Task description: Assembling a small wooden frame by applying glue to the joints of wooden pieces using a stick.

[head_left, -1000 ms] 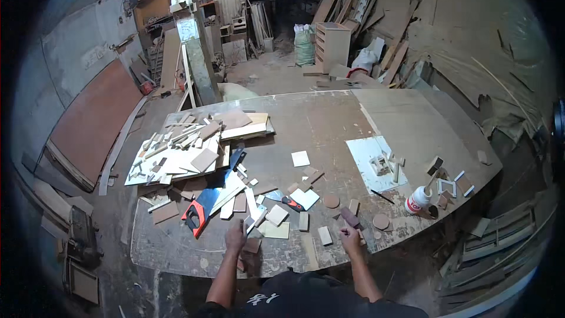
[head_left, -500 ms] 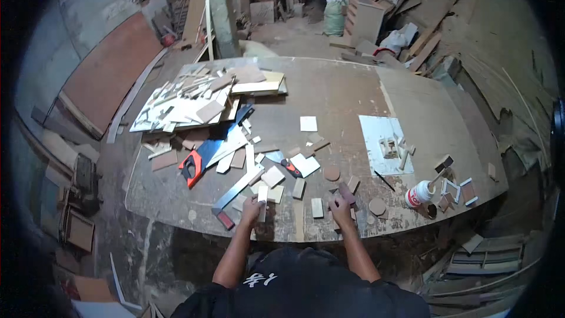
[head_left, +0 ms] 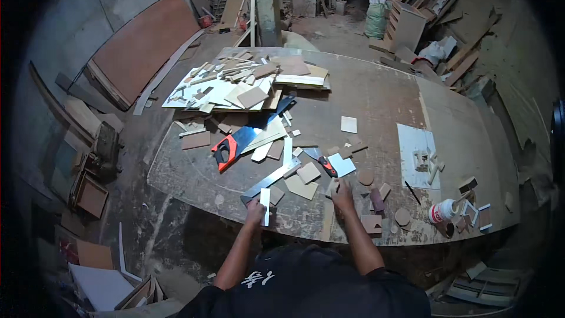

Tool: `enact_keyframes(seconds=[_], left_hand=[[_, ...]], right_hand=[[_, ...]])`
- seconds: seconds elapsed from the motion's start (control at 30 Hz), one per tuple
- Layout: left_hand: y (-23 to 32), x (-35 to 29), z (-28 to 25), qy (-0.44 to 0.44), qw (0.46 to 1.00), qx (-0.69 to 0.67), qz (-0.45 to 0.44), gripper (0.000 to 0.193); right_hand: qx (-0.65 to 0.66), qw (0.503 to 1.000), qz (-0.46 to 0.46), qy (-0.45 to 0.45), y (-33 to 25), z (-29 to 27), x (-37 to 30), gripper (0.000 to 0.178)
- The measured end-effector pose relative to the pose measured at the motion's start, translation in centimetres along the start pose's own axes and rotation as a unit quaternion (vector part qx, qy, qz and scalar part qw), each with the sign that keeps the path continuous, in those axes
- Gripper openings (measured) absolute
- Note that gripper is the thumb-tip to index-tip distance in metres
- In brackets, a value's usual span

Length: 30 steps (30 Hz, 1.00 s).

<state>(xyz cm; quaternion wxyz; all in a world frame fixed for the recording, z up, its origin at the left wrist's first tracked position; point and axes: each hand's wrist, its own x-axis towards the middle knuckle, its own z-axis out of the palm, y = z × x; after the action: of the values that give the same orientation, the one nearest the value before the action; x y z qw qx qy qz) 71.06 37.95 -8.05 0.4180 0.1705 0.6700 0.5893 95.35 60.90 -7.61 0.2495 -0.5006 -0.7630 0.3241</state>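
My left hand (head_left: pixel 255 212) is closed on a narrow white strip of wood (head_left: pixel 265 206), held upright near the table's front edge. A metal try square (head_left: pixel 272 179) lies just beyond it. My right hand (head_left: pixel 342 198) is closed around a small wooden block (head_left: pixel 332 188), which its fingers partly hide. To the right of that hand lie a dark reddish block (head_left: pixel 377 200), a square wooden piece (head_left: pixel 372 224) and a round disc (head_left: pixel 365 176). A red-and-black handled tool (head_left: pixel 327 166) rests beyond it, beside a pale square piece (head_left: pixel 342 165).
A handsaw (head_left: pixel 224 153) with an orange-and-black handle lies at left, by a heap of wood offcuts (head_left: pixel 235 85). At right are a white board (head_left: pixel 416 168) with a small wooden assembly, a pencil (head_left: pixel 412 193) and a white glue bottle (head_left: pixel 442 210).
My view has turned left, so the table appears farther right. Moving left along the table, my right hand has left the reddish block for a small block. My left hand still holds the white strip.
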Motion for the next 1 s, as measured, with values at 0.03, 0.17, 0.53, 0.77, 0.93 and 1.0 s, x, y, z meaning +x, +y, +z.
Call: enact_keyframes(seconds=[0.03, 0.17, 0.53, 0.77, 0.93, 1.0], left_hand=[[0.3, 0.1, -0.7, -0.024, 0.999, -0.026, -0.005, 0.031], [2.6, 0.4, -2.2, -0.067, 0.994, -0.076, -0.035, 0.036], [8.0, -1.8, -1.5, -0.091, 0.97, -0.2, -0.105, 0.033], [7.3, -1.3, 0.3, -0.127, 0.946, -0.276, -0.116, 0.04], [7.7, -1.7, 2.9, -0.098, 0.952, -0.245, -0.154, 0.033], [7.9, -1.9, 4.2, -0.105, 0.955, -0.232, -0.15, 0.025]], right_hand=[[-0.049, 0.996, -0.043, 0.059, -0.9, 0.6, 0.8, 0.03], [-0.173, 0.985, -0.02, -0.002, -3.6, 1.7, 3.4, 0.053], [-0.191, 0.979, 0.056, -0.05, -4.7, 3.4, 5.9, 0.039], [-0.086, 0.984, 0.15, -0.033, -6.1, -1.4, 0.3, 0.038], [0.05, 0.993, 0.105, -0.035, -9.1, -5.8, -6.0, 0.04], [0.065, 0.991, 0.102, -0.061, -10.7, -7.4, -8.3, 0.045]])
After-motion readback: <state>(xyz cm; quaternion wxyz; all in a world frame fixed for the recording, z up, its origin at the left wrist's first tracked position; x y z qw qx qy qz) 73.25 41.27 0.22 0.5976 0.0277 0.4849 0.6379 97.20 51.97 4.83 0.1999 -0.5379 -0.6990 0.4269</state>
